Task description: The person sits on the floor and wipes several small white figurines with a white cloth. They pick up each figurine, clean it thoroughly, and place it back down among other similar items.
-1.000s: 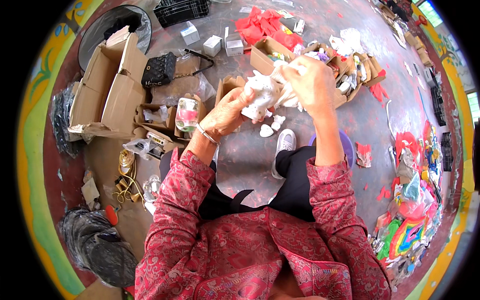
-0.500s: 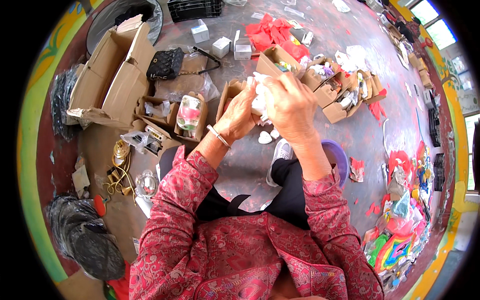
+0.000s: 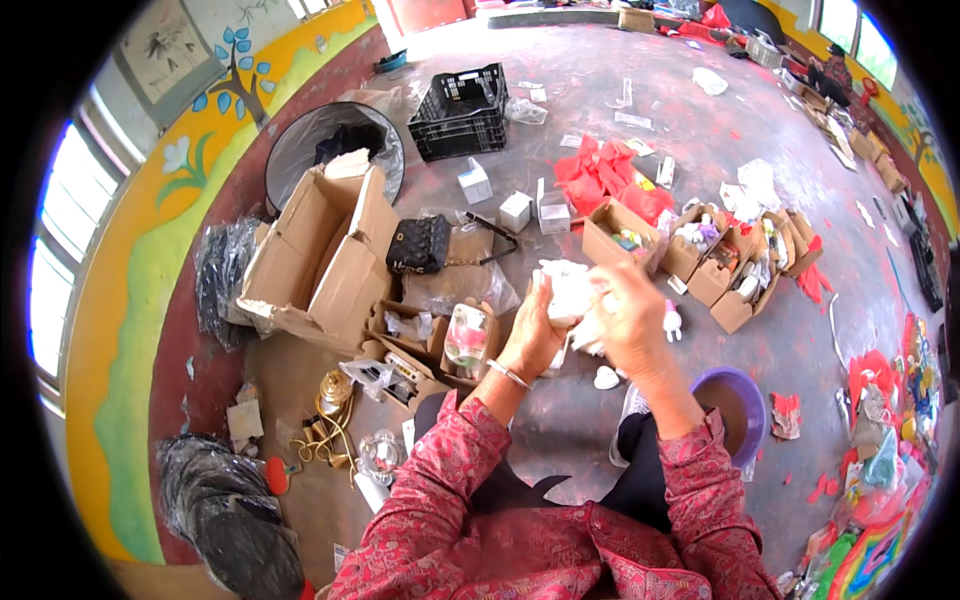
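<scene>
Both of my hands are raised in front of me around a crumpled white bundle (image 3: pixel 567 290) that looks like paper or soft wrapping. My left hand (image 3: pixel 533 335), with a bangle at its wrist, grips the bundle from its left side, thumb upward. My right hand (image 3: pixel 632 318) is slightly blurred, its fingers curled on a loose white part at the bundle's right. What the bundle contains, if anything, is hidden. Below the hands a white heart-shaped piece (image 3: pixel 606 378) lies on the floor.
Left of my hands are a large cardboard box (image 3: pixel 335 255), a black quilted handbag (image 3: pixel 418 245) and a small box with a pink-and-white package (image 3: pixel 466 335). Several small boxes (image 3: pixel 735 265) sit to the right. A purple bucket (image 3: pixel 757 415) stands near my right forearm; a black crate (image 3: pixel 460 120) lies farther off.
The view has tilted up and shifted, so the far floor and left wall show more. My right hand has drawn slightly away from my left, and more of the white bundle shows between them.
</scene>
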Motion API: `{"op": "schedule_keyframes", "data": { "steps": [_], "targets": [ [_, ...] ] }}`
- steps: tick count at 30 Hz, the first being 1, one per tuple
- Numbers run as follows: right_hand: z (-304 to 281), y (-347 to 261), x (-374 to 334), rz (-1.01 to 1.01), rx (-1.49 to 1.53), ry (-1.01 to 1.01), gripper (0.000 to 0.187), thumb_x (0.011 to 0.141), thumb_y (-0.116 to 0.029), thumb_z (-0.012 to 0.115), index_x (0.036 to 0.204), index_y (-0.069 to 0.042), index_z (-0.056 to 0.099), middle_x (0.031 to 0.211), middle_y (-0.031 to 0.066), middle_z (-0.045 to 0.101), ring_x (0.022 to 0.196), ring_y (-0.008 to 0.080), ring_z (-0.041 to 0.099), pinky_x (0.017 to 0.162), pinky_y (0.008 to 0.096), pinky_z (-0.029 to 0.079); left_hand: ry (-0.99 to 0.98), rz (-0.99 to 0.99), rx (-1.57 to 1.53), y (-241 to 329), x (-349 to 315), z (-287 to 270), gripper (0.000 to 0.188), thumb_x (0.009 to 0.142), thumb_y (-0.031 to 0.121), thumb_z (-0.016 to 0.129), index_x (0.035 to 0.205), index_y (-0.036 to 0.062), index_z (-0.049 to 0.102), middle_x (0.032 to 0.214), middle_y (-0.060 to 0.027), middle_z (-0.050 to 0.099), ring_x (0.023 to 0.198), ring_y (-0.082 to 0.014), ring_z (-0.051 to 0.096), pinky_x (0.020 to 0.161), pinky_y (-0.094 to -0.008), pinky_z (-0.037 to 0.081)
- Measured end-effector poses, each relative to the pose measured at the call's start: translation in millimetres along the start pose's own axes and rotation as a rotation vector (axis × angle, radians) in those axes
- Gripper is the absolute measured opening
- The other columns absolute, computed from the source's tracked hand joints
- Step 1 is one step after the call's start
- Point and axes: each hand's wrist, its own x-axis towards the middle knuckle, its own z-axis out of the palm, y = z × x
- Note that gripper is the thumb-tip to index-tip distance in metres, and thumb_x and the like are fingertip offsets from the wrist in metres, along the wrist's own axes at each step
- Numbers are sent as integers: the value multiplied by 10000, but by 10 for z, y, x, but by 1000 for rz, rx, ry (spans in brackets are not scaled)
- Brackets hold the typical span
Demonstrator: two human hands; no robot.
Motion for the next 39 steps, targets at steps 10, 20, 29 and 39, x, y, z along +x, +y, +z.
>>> {"op": "schedule_keyframes", "data": {
  "steps": [10,20,29,39],
  "targets": [
    [-84,239,-74,124,-190,-270,98,759,-96,569,844,-92,617,793,89,577,720,291,594,628,337,471,-265,-12,-97,101,194,-369,540,909,518,343,1115,45,501,954,-104,577,814,-188,560,736,-310,467],
    [35,205,-30,89,106,97,89,755,-16,617,843,-3,607,824,63,587,704,137,572,707,252,449,-23,-236,-453,-115,270,-304,622,913,558,218,1067,43,532,912,-140,587,821,-238,564,748,-402,465],
    [267,45,-103,-19,-48,-200,175,752,-180,630,902,-95,597,922,53,561,740,251,609,616,359,491,-21,-284,-373,-20,92,-191,527,942,472,240,1135,43,479,1079,-137,558,1018,-284,540,894,-432,434],
    [233,161,-131,-102,-88,-376,285,711,-195,647,958,-61,604,967,76,545,753,260,604,622,356,494,-119,-325,-390,-119,107,-306,399,915,403,443,1069,47,535,1056,-106,590,989,-219,566,876,-372,451]
  ]
}}
